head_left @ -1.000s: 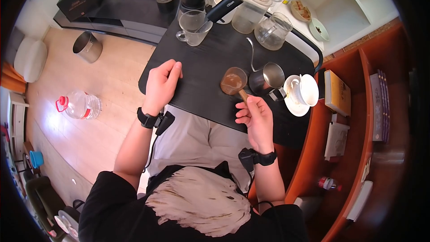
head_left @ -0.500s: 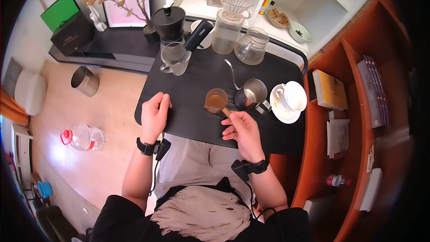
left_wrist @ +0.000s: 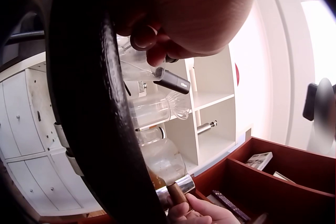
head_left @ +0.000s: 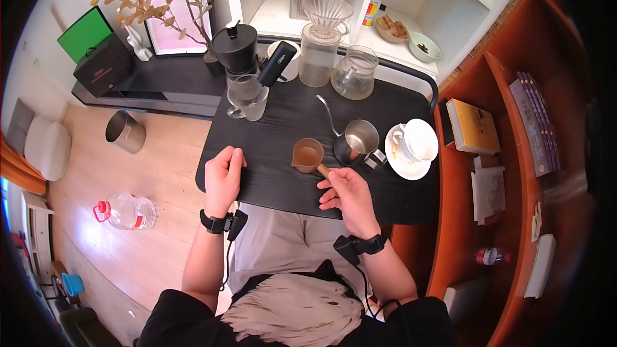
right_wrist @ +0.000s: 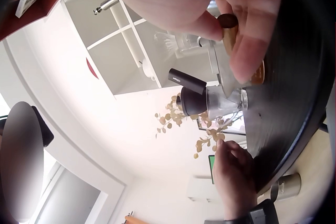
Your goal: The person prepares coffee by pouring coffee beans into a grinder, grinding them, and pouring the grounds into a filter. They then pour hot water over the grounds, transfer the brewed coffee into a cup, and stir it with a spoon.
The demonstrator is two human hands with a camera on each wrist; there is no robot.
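Note:
My right hand (head_left: 350,198) pinches the wooden handle (head_left: 323,171) of a small glass pitcher (head_left: 308,153) between thumb and fingers. Brown liquid shows in the pitcher, which is over the black table near its front. In the right wrist view the handle's round end (right_wrist: 228,21) sticks out between thumb and fingers. Beside the pitcher, to its right, stands a metal gooseneck pot (head_left: 353,144). Over the table's front left part is my left hand (head_left: 223,177), fingers loosely curled around nothing, thumb on top.
A white cup (head_left: 421,139) sits on a saucer (head_left: 406,168) at the right. Farther back are a glass mug (head_left: 249,101) with a black stick-shaped device (head_left: 277,64) leaning in it, a grinder (head_left: 236,51), a glass dripper (head_left: 328,16) and a glass jug (head_left: 355,76). A wooden bookcase (head_left: 508,109) borders the right.
The head view has swung, so the table and both hands sit lower and farther left. The right hand keeps its pinch on the pitcher's handle, and the pitcher stays beside the metal pot.

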